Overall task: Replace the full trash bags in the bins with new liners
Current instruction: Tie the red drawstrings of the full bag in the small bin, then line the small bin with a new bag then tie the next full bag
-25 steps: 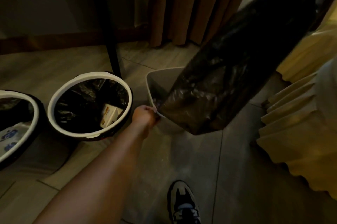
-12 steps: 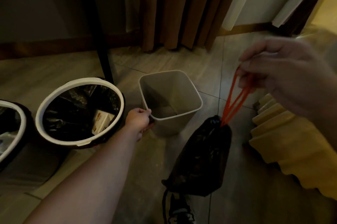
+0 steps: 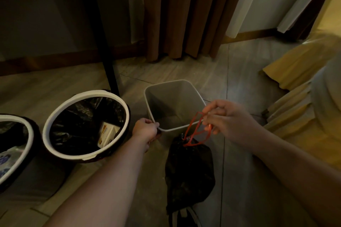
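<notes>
A small square grey bin (image 3: 191, 90) stands on the floor with no liner in it. My left hand (image 3: 145, 130) grips its near left rim. My right hand (image 3: 227, 119) pinches the red drawstring (image 3: 195, 130) of a full black trash bag (image 3: 188, 171), which hangs just in front of the bin, above my shoe. A round bin with a white rim (image 3: 60, 116) and a black liner holding a small white box (image 3: 107, 132) stands to the left. Another white-rimmed lined bin (image 3: 27, 132) is cut off at the left edge.
A black table leg (image 3: 107, 60) rises behind the round bin. Brown curtains (image 3: 184, 14) hang at the back. A yellow pleated bed skirt (image 3: 293, 112) runs along the right. The floor is tiled.
The black bag has come out of the grey bin, swung down and now hangs lower in front of it. My right hand dropped toward the bin. My left hand stayed on the rim.
</notes>
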